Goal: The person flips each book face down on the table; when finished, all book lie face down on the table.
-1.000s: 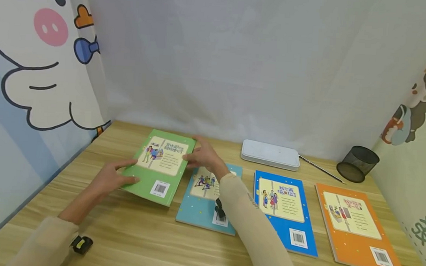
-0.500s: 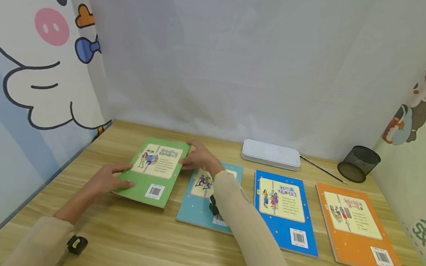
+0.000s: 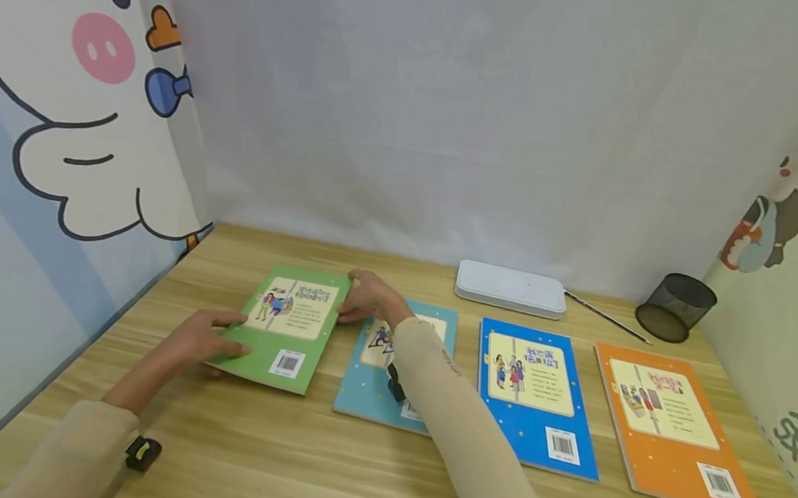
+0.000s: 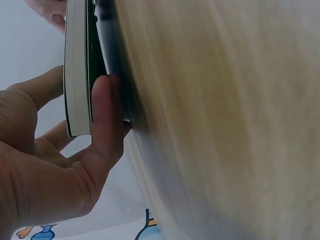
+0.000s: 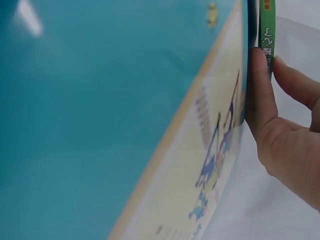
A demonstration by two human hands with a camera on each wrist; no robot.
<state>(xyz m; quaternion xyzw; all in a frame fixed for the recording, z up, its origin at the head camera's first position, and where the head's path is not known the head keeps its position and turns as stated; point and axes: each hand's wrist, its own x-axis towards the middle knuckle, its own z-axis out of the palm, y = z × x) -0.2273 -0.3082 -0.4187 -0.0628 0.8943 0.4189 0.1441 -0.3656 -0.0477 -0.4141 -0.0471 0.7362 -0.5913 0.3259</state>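
While both hands [image 3: 204, 338] hold it, green book [image 3: 284, 327] lies low.

Bright, even, soft-shadowed light; the head view bends at its edges, and both wrist views blur close up.

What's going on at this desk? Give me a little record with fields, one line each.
Surface: wooden desk
Left hand: holds the left edge of the green paperback book
Right hand: holds that book's right edge
Book's pose: nearly flat, back cover up
Alongside: teal book, blue book, orange book, all lying flat
At the back: white flat case, black mesh cup
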